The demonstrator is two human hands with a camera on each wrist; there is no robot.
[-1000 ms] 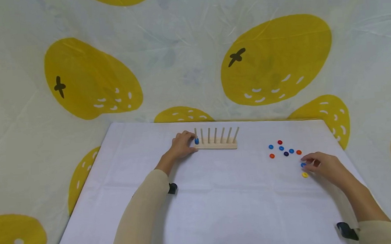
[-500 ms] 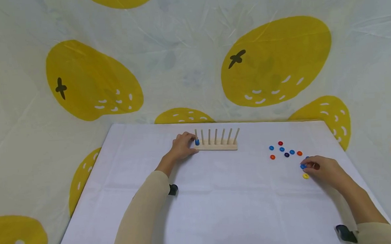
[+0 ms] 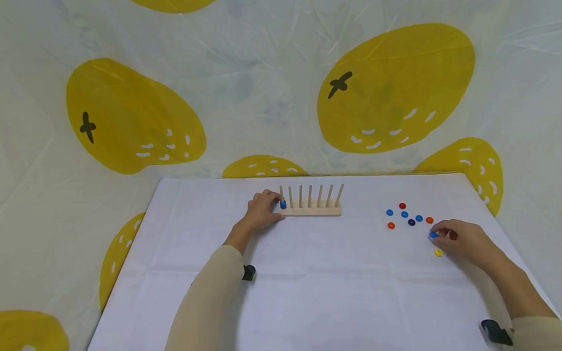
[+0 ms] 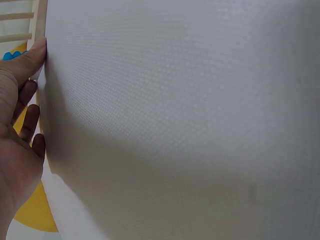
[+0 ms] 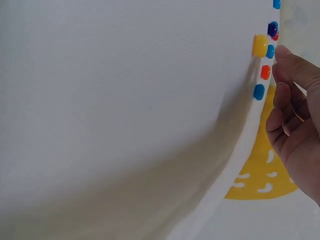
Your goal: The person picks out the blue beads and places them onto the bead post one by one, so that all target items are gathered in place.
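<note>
A light wooden peg rack (image 3: 311,211) with a row of upright pegs stands toward the back of the table. Blue rings (image 3: 283,204) are stacked low on its leftmost peg. My left hand (image 3: 261,208) grips the rack's left end; in the left wrist view the thumb lies along the wooden base (image 4: 39,20). At the right, my right hand (image 3: 465,237) pinches a blue ring (image 3: 433,235) between thumb and fingertips, close over the cloth. Just in front of that hand lies a yellow ring (image 3: 438,252).
Several loose rings lie left of and behind the right hand, among them a red ring (image 3: 402,205), an orange ring (image 3: 391,225) and a dark purple ring (image 3: 411,222). White cloth (image 3: 335,294) covers the table. A fruit-patterned curtain (image 3: 267,91) hangs behind it.
My right hand has closed its fingertips on the blue ring and moved it slightly left and back. The left hand stays at the rack.
</note>
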